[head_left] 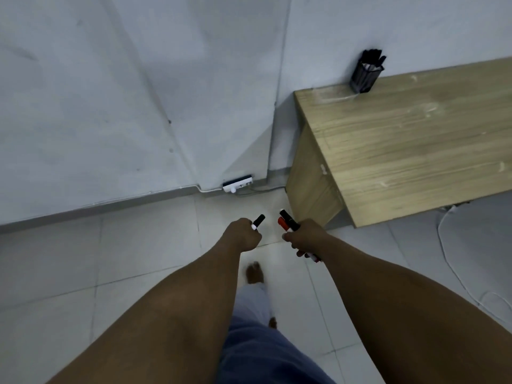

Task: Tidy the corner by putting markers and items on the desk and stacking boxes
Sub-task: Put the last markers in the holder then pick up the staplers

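At the bottom of the frame your two bare forearms are reaching forward over the pale tiled floor point(69, 259), with your blue trouser leg point(249, 353) and a bare foot point(254, 273) showing between them.

Just below the centre, your left hand point(243, 235) is curling into a fist around a single marker point(258, 221); its black cap is sticking out past your knuckles, pointing up and to the right. Just beside it, a little to the right, your right hand point(304, 236) is gripping a bundle of markers point(288, 221). You are holding at least one black-capped and one red-capped marker there, their caps pointing up and to the left, and their other ends are poking out below your fingers. I cannot tell the exact count. The two hands are sitting close together but apart, both above the floor and neither over the desk.

Further up, on the right side of the frame, the wooden desk point(415, 151) is standing with its near corner close to your right hand. At its far left corner, in the upper right of the frame, a dark mesh pen holder point(365, 74) is standing upright against the wall, with dark pens inside.

At the centre, where the floor is meeting the white wall point(110, 92), a white power strip point(237, 184) is lying in the corner just left of the desk. A white cable point(448, 261) is trailing across the floor at the right edge.
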